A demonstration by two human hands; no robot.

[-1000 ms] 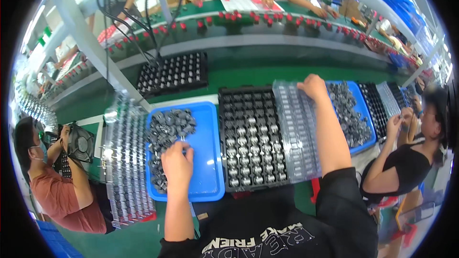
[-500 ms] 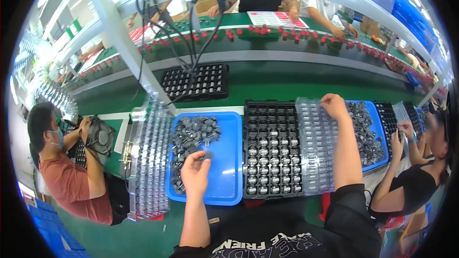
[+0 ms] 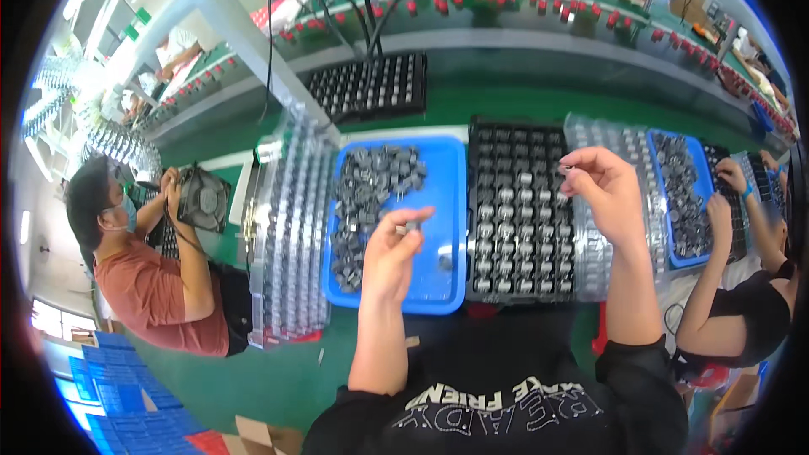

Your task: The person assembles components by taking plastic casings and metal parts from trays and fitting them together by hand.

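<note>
My left hand (image 3: 392, 259) is over the blue tray (image 3: 459, 227), with thumb and fingers closed on a small grey plastic part (image 3: 412, 227), mostly hidden by the fingers. A heap of dark grey plastic parts (image 3: 371, 181) fills the left side of that tray. My right hand (image 3: 603, 190) is raised above the edge between the black cell tray (image 3: 497, 147) and the clear plastic blister tray (image 3: 594, 265). Its thumb and forefinger pinch a small shiny piece (image 3: 566, 170), too small to name. Silver cylindrical parts (image 3: 526, 232) stand in many of the black tray's cells.
Stacked clear blister trays (image 3: 291, 236) stand left of the blue tray. Another black tray (image 3: 379, 88) lies behind, below hanging cables (image 3: 368, 8) and a slanted metal post (image 3: 244, 34). Co-workers sit left (image 3: 156, 270) and right (image 3: 733, 312); a second blue tray (image 3: 704, 177) lies at right.
The view has tilted and shifted, so the trays sit higher and further right. My right hand has drawn back from the far end of the blister tray toward the black tray.
</note>
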